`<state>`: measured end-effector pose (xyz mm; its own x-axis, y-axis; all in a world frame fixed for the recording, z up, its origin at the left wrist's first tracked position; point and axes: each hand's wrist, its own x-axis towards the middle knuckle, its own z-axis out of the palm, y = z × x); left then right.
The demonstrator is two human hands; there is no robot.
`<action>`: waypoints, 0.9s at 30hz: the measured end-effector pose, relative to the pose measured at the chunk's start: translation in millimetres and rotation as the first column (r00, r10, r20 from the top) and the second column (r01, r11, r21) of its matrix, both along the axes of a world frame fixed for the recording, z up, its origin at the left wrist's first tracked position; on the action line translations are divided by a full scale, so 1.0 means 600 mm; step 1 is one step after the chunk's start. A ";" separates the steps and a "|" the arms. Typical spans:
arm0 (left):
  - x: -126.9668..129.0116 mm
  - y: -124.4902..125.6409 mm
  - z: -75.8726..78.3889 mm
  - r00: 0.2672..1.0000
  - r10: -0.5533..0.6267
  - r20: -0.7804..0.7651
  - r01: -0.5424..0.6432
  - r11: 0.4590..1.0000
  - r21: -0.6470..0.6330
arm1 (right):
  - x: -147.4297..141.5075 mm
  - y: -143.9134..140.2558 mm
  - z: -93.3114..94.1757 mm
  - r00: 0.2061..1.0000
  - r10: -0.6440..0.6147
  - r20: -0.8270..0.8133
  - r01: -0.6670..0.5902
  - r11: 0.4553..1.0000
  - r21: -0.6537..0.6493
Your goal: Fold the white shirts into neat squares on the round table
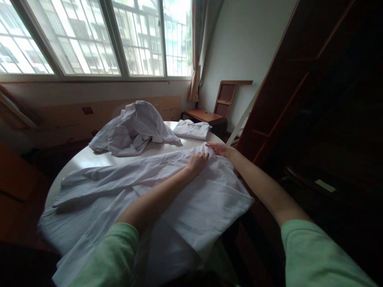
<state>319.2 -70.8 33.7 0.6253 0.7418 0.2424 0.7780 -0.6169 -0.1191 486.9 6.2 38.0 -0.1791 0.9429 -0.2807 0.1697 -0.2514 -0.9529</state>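
A long white garment, which looks like a coat, lies spread over the near part of the round table, its lower parts hanging past the front edge. My left hand is closed on the cloth near its far right end, fingers curled into the fabric. Just beyond it, my right hand pinches the far edge of the same garment; part of its grip is hidden. Behind lies a crumpled heap of white cloth. A folded white garment with a collar rests at the table's far right.
The white round table stands below a barred window. Past its far right side is a wooden chair by the wall. A dark wooden panel leans close on the right. A curtain hangs beside the window.
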 end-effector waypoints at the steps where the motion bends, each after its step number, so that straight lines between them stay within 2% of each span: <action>1: -0.001 0.000 -0.003 1.000 0.014 0.013 -0.014 1.000 0.012 | 0.000 0.000 0.000 1.000 0.008 -0.023 -0.009 0.999 -0.037; 6: 0.007 0.006 0.002 0.997 -0.065 -0.037 0.071 0.980 0.185 | 0.000 0.002 0.001 0.997 -0.004 -0.073 -0.004 0.993 -0.117; 10: 0.024 0.019 0.016 0.994 -0.079 -0.069 0.090 0.982 0.166 | 0.000 0.005 0.000 0.993 -0.007 -0.121 -0.024 0.968 -0.249; 15: 0.028 0.037 0.024 0.999 -0.039 0.029 0.035 0.989 0.146 | 0.000 0.009 -0.001 0.981 -0.099 -0.167 0.073 0.985 -0.156; 19: 0.028 0.033 0.005 0.992 -0.086 0.094 0.088 0.996 -0.019 | 0.002 0.005 -0.003 0.981 -0.045 -0.187 0.017 0.989 -0.150; 21: 0.030 0.027 -0.007 0.990 -0.073 0.119 0.080 0.995 -0.054 | 0.003 0.004 -0.003 0.983 -0.040 -0.178 0.011 0.987 -0.160; 24: 0.030 0.022 -0.016 0.986 -0.047 0.161 0.057 0.997 -0.060 | 0.000 0.008 -0.002 0.992 -0.038 -0.120 0.021 0.989 -0.146; 27: 0.029 0.021 -0.015 0.975 -0.063 0.212 0.077 0.995 -0.057 | -0.014 0.020 -0.001 0.999 -0.048 0.018 0.049 0.997 -0.067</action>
